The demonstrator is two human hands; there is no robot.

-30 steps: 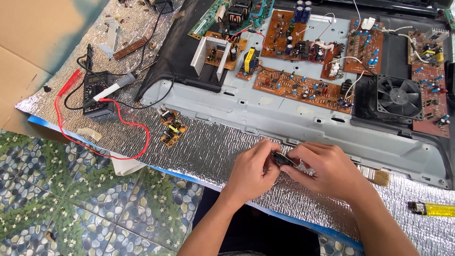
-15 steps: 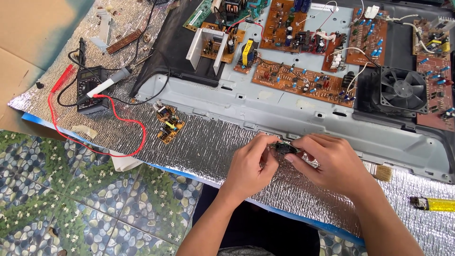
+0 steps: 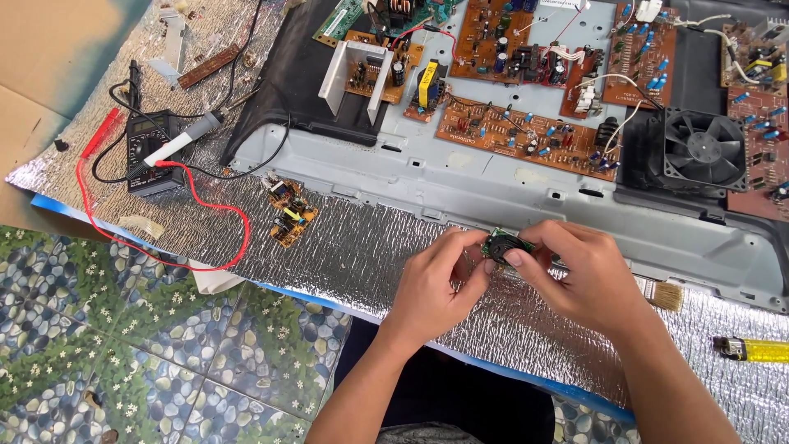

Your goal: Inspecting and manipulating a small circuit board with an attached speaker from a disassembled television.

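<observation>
Both my hands meet over the silver foil mat (image 3: 370, 255). My left hand (image 3: 436, 284) and my right hand (image 3: 579, 275) pinch a small green and black electronic part (image 3: 503, 244) between their fingertips, just in front of the grey metal chassis (image 3: 493, 193). The part's underside is hidden by my fingers. A small loose circuit board (image 3: 289, 214) lies on the foil to the left of my hands.
Brown circuit boards (image 3: 526, 131) and a black fan (image 3: 703, 150) sit in the chassis. A black multimeter (image 3: 152, 152) with red and black leads lies far left. A paintbrush (image 3: 662, 293) and a yellow lighter (image 3: 752, 349) lie at right. Patterned floor tiles show below.
My hands stay together on the small part, which has turned so its green face shows. The view has shifted slightly down the bench.
</observation>
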